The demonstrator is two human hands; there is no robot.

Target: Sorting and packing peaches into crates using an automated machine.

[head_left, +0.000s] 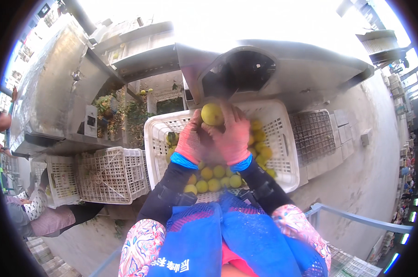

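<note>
Pinches a round yellow-green fruit [212, 114] between thumb and blurred fingers of the right hand [230, 135], near twelve o'clock above a white crate [286, 157]. Rests the left hand [189, 141] at the fruit's eight o'clock side (can't make out pinching or merely touching with its fingers). Wears pink gloves [239, 144] and blue cuffs [184, 160]. Has more yellow-green fruits [214, 185] inside the crate at three and six o'clock, other white crates [112, 174] outside at nine, a dark opening [240, 69] beyond at twelve.

Two hands [188, 139] [233, 137], one held fruit [212, 114], over dozen fruits [214, 184] in one crate [290, 154].
</note>
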